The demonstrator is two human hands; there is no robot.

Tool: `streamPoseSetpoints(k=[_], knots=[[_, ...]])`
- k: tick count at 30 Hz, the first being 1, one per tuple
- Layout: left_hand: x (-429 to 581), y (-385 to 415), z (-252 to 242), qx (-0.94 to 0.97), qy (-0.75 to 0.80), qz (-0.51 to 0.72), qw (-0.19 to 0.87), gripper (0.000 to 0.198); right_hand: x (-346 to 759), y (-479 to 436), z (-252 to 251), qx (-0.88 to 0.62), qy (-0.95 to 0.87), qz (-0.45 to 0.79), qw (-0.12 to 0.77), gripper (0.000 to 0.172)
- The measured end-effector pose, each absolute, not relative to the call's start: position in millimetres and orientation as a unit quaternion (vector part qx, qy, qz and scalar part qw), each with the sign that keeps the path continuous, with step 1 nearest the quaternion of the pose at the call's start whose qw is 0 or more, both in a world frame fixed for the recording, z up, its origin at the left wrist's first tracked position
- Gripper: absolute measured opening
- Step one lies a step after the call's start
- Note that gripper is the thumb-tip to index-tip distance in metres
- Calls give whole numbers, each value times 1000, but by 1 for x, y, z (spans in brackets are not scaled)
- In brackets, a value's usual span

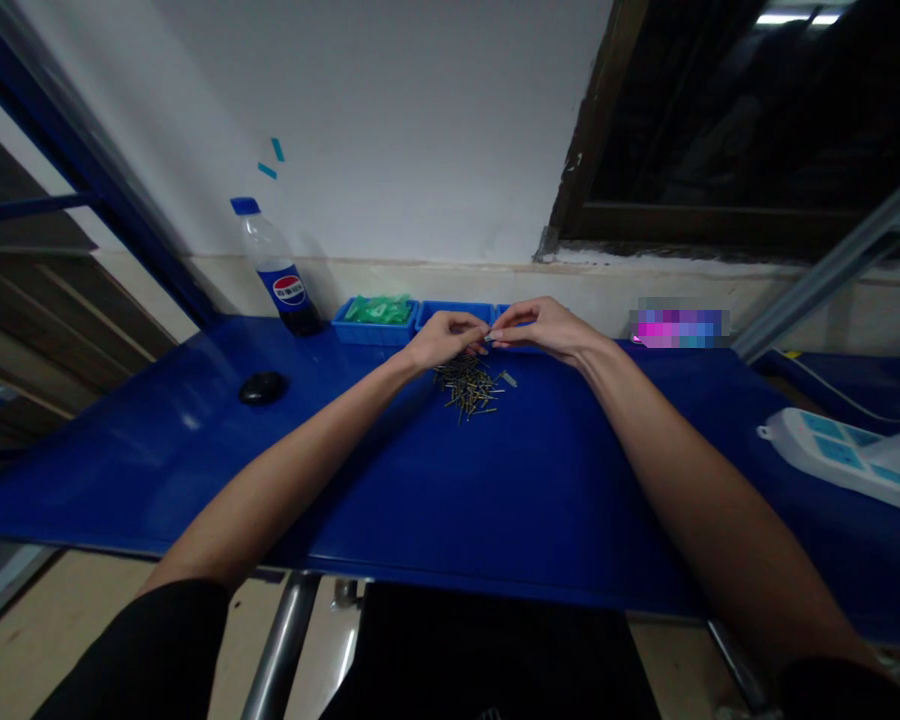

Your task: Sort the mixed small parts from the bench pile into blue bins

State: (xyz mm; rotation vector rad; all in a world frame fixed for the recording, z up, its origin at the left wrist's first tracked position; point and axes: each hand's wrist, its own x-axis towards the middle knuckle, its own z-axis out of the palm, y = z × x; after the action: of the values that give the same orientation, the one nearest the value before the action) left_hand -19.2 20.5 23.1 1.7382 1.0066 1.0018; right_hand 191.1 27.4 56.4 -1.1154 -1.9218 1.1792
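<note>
My left hand (447, 341) and my right hand (538, 328) meet fingertip to fingertip above the far part of the blue table. Both are pinched closed around something small and pale that I cannot make out. Just below them lies a loose pile of thin brassy screws (466, 388). At the pile's right edge is a small light-coloured plastic piece, perhaps a wall plug (508, 379). Behind my hands stand a blue middle bin (457, 308) and a blue right bin (504, 312), both partly covered by my hands, so their contents are hidden.
A left bin (371, 334) holds green plastic packets (379, 309). To its left stand a cola bottle (285, 280) and a black rounded object (262, 388), like a computer mouse. A white power strip (847, 462) rests at the right. The wall (420, 150) borders the blue table (457, 500).
</note>
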Motion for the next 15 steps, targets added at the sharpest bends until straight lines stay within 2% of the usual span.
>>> streamPoseSetpoints(k=[4, 8, 11, 15], knots=[[-21, 18, 27, 651, 407, 416, 488, 11, 190, 26, 54, -424, -722, 446, 318, 20], [-24, 21, 24, 623, 414, 432, 504, 10, 189, 26, 57, -451, -725, 436, 284, 26], [-26, 25, 20, 614, 423, 450, 491, 8, 191, 26, 62, -505, -749, 376, 208, 30], [-28, 29, 17, 602, 445, 492, 445, 14, 198, 27, 66, -564, -785, 251, 53, 30]])
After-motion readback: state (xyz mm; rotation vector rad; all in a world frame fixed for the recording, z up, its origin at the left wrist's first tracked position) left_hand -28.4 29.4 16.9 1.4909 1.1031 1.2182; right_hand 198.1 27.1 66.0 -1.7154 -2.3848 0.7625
